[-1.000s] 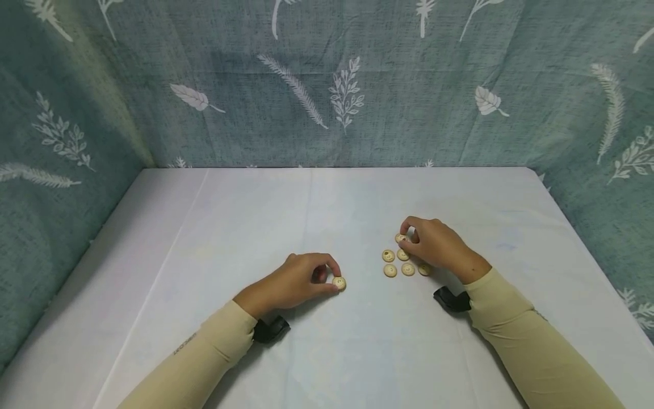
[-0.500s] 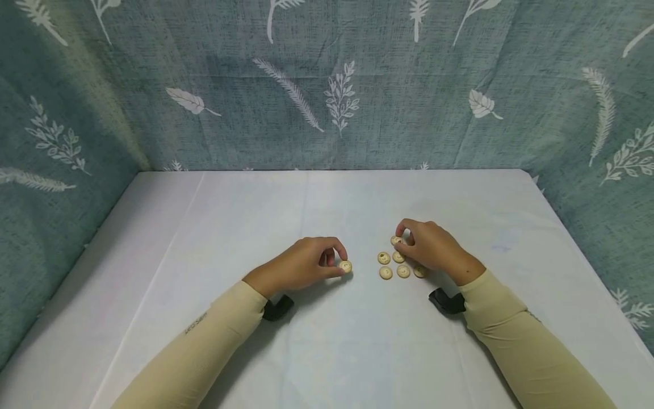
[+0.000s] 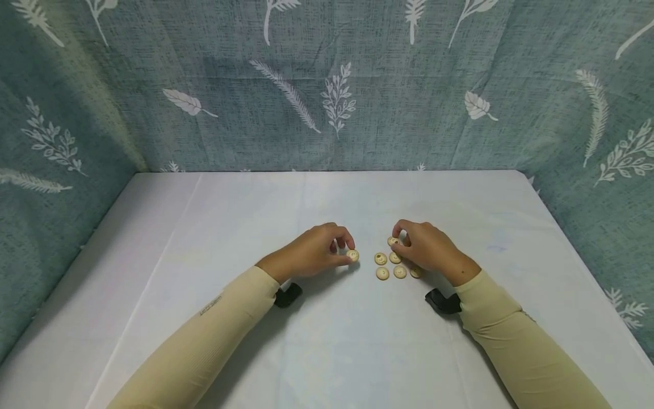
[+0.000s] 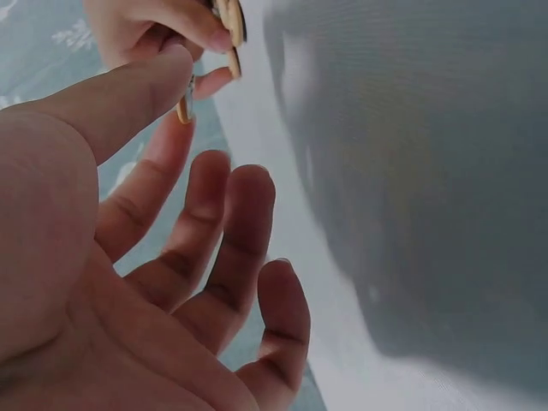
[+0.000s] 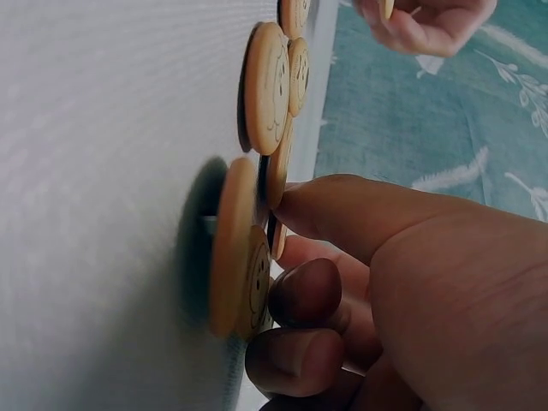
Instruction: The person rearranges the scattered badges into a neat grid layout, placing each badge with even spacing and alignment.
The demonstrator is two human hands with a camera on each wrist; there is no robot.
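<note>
In the head view my left hand pinches a small round wooden disc between thumb and index finger, held over the white table with a shadow below it. The left wrist view shows that disc edge-on, the other fingers loosely bent away from it. My right hand pinches another disc at the far end of a cluster on the table. Several more discs lie close together there in rough rows, partly covered by the right hand. Dark face-like markings show on a disc in the right wrist view.
A white cloth covers the table. Green curtains with white leaf prints stand behind and along both sides. Black straps with cameras sit at both wrists, below beige sleeves.
My left hand has moved away from me and to the right with its disc, closing in on the cluster. The right hand keeps its pinch on its disc; the head view has shifted slightly.
</note>
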